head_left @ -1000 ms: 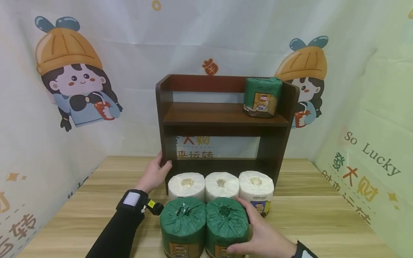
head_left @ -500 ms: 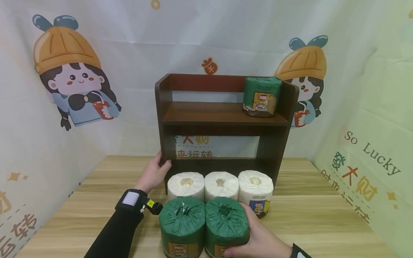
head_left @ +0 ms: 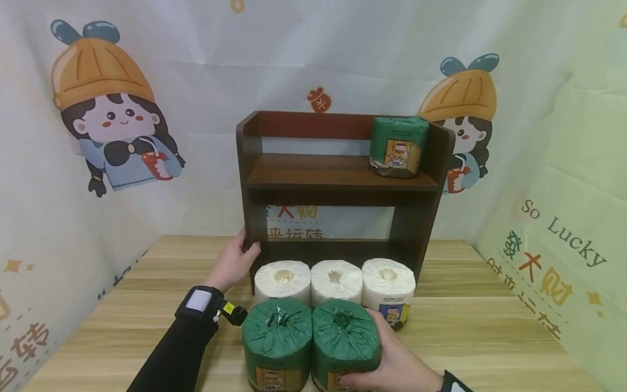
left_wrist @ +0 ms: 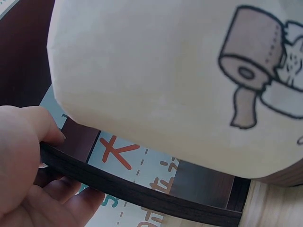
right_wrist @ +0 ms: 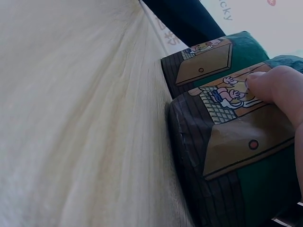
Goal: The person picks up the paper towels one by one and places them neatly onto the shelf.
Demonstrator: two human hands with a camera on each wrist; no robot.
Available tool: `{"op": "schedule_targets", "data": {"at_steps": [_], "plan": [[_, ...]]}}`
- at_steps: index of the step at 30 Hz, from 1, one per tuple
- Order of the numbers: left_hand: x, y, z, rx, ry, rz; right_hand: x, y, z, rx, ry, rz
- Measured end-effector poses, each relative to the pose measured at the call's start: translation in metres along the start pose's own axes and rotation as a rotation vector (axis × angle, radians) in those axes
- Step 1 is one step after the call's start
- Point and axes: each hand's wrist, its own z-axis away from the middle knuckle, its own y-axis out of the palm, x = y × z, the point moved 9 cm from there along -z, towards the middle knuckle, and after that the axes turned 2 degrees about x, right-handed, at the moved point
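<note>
My left hand [head_left: 234,263] grips the left side panel of a dark brown wooden shelf [head_left: 343,182]; in the left wrist view its thumb and fingers [left_wrist: 85,203] lie on either side of the panel's edge. With my right hand [head_left: 399,362] I hold the right one of two green-wrapped toilet rolls [head_left: 345,337], thumb on the near side, other fingers hidden behind it. Close against it on the left stands the other green roll [head_left: 277,340]. In the right wrist view the held roll [right_wrist: 251,156] appears at or very near the table surface; whether it touches cannot be told.
Three white-wrapped toilet rolls [head_left: 337,279] stand in a row before the shelf, behind the green ones. Another green roll [head_left: 398,147] sits at the right end of the upper shelf board. The wooden table [head_left: 490,326] meets a printed cloth backdrop [head_left: 210,109].
My right hand has closed in around the right green roll, its thumb moving left across the front. The left hand and shelf stay as they were.
</note>
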Motion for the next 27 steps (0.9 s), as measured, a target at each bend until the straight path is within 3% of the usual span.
{"op": "schedule_targets", "data": {"at_steps": [27], "plan": [[0.001, 0.000, 0.000, -0.001, -0.018, -0.012, 0.005, -0.011, 0.007, 0.000, 0.025, -0.053]]}}
